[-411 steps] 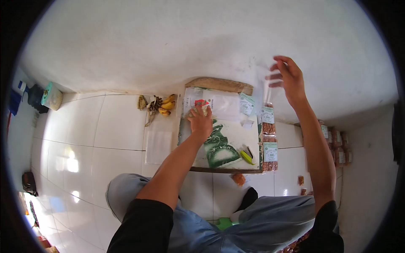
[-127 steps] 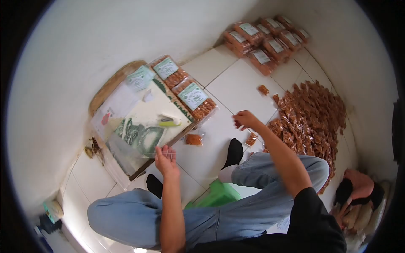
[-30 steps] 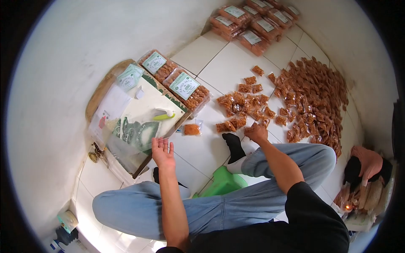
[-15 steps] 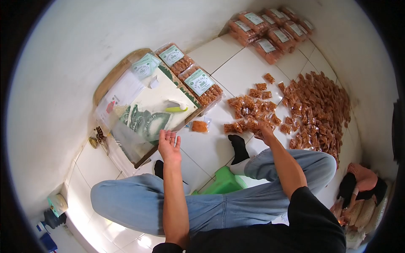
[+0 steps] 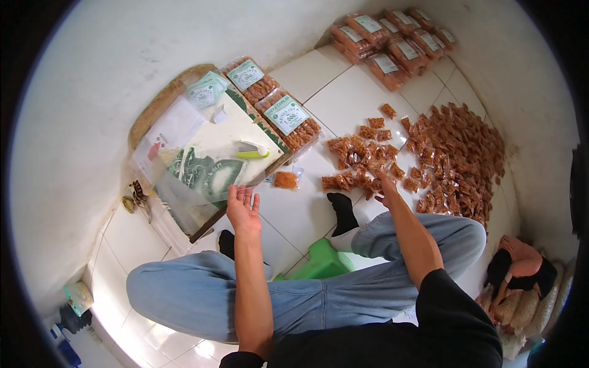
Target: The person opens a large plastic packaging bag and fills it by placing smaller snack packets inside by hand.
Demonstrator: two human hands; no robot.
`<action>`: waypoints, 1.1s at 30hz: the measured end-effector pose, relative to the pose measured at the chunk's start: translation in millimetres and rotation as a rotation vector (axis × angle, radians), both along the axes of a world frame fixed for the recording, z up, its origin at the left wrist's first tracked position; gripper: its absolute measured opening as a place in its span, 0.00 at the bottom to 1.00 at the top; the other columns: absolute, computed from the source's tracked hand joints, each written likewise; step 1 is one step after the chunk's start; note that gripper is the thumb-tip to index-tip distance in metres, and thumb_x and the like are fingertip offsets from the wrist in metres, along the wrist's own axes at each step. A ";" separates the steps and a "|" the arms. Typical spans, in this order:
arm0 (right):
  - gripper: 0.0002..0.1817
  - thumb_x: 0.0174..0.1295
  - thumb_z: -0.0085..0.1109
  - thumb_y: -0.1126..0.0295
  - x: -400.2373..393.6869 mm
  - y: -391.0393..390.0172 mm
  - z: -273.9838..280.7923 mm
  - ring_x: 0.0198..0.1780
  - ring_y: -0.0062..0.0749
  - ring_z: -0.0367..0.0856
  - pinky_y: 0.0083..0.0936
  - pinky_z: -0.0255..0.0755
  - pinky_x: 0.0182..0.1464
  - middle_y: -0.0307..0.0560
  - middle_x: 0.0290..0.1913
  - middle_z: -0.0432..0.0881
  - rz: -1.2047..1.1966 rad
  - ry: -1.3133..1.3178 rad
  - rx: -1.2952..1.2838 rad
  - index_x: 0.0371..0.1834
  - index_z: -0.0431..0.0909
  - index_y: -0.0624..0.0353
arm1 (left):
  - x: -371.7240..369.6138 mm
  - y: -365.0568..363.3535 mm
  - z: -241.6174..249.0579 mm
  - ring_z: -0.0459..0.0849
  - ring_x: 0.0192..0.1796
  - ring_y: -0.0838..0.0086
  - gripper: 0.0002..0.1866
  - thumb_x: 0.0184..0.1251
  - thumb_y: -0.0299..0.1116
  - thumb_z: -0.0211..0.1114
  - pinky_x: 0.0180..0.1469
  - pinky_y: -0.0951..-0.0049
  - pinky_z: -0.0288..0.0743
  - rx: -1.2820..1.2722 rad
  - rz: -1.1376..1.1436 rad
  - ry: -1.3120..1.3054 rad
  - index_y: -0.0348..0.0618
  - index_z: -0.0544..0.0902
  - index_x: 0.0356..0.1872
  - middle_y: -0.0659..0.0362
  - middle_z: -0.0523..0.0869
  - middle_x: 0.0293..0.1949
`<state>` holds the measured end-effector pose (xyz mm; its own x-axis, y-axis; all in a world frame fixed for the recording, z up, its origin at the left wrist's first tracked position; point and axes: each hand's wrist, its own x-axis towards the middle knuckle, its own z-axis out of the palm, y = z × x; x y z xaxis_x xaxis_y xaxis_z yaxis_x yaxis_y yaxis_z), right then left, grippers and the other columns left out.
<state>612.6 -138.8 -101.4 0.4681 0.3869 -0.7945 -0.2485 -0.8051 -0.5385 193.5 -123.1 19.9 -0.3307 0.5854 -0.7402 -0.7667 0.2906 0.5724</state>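
Note:
My left hand [image 5: 243,210] is palm up at the front edge of the low table [image 5: 211,226], its fingers spread beside a clear plastic bag [image 5: 195,208] lying there. My right hand [image 5: 386,189] reaches down to small packets of brown snack [image 5: 362,156] on the floor; its fingertips are among them, and whether they grip one is hard to make out. A yellow-green stapler [image 5: 253,153] lies on the table. Two large labelled packs [image 5: 287,116] stand along the table's far side. One orange packet [image 5: 286,180] rests on the floor near the table corner.
A big heap of small packets [image 5: 460,153] spreads at the right. Labelled packs [image 5: 408,55] are stacked by the back wall. A green plastic stool [image 5: 322,260] is between my legs. Another person [image 5: 521,260] bends over sacks at the lower right.
The whole view has shifted slightly left. My right hand's fingers have moved a little among the small packets; my left hand keeps nearly the same pose.

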 end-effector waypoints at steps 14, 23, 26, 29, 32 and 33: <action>0.13 0.65 0.61 0.59 2.5 -60.9 -52.3 0.47 0.41 0.76 0.44 0.80 0.53 0.47 0.41 0.75 -0.223 0.334 0.377 0.42 0.74 0.55 | 1.0 3.1 -4.2 0.71 0.61 0.71 0.30 0.68 0.50 0.60 0.60 0.64 0.68 -0.013 -0.020 -0.006 0.46 0.66 0.65 0.62 0.72 0.59; 0.52 0.50 0.62 0.34 -31.2 -35.4 5.1 0.64 0.57 0.67 0.46 0.76 0.57 0.66 0.66 0.61 0.239 -0.443 -0.581 0.74 0.54 0.51 | -3.3 0.6 -7.4 0.70 0.61 0.71 0.30 0.68 0.49 0.60 0.59 0.66 0.68 0.001 -0.015 0.007 0.45 0.66 0.65 0.62 0.72 0.59; 0.54 0.50 0.61 0.35 -21.8 -40.9 -14.6 0.65 0.63 0.66 0.47 0.73 0.60 0.71 0.67 0.59 0.394 -0.681 -0.416 0.74 0.52 0.56 | -3.1 1.0 -5.5 0.70 0.61 0.71 0.30 0.68 0.49 0.60 0.59 0.66 0.68 -0.005 -0.018 0.015 0.45 0.66 0.65 0.62 0.72 0.58; 0.52 0.53 0.60 0.41 -17.6 -43.7 -13.4 0.65 0.65 0.66 0.46 0.68 0.64 0.73 0.67 0.60 0.479 -0.641 -0.149 0.74 0.50 0.61 | -4.8 -0.1 -7.3 0.70 0.61 0.71 0.31 0.67 0.49 0.60 0.59 0.66 0.68 -0.004 -0.020 0.015 0.44 0.65 0.65 0.62 0.72 0.58; 0.52 0.57 0.58 0.48 -20.1 -42.4 1.5 0.70 0.63 0.58 0.41 0.56 0.71 0.69 0.72 0.53 0.629 -0.544 -0.168 0.77 0.39 0.58 | -4.6 -0.2 -8.6 0.69 0.62 0.71 0.31 0.68 0.49 0.59 0.61 0.65 0.66 0.004 -0.019 0.011 0.43 0.65 0.65 0.61 0.70 0.59; 0.51 0.56 0.60 0.52 -11.6 -46.3 -11.3 0.69 0.61 0.62 0.42 0.59 0.69 0.70 0.70 0.58 0.926 -0.679 -0.154 0.76 0.40 0.59 | -3.3 0.1 -8.8 0.68 0.63 0.72 0.30 0.68 0.49 0.58 0.63 0.64 0.65 0.006 -0.014 0.009 0.43 0.66 0.65 0.62 0.70 0.60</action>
